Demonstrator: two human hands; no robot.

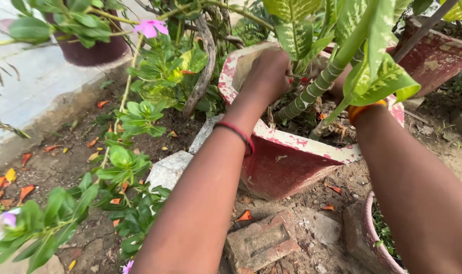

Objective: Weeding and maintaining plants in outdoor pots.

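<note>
A red and white flower pot (287,162) leans toward me, with a spotted-leaf plant whose ringed stem (312,91) rises from its soil. My left hand (269,73) reaches inside the pot beside the stem, fingers curled down toward the soil; what it grips is hidden. A red thread band circles that wrist. My right hand (342,81) is mostly hidden behind the plant's large leaves (380,76), near the stem's far side. An orange band shows on that wrist.
Green shrubs with pink flowers (150,28) fill the left. A dark pot (94,50) stands at the back left on pale paving. Another red pot (436,58) sits at the back right. A brick (261,241), stone blocks and a pink-rimmed pot (373,238) lie near me.
</note>
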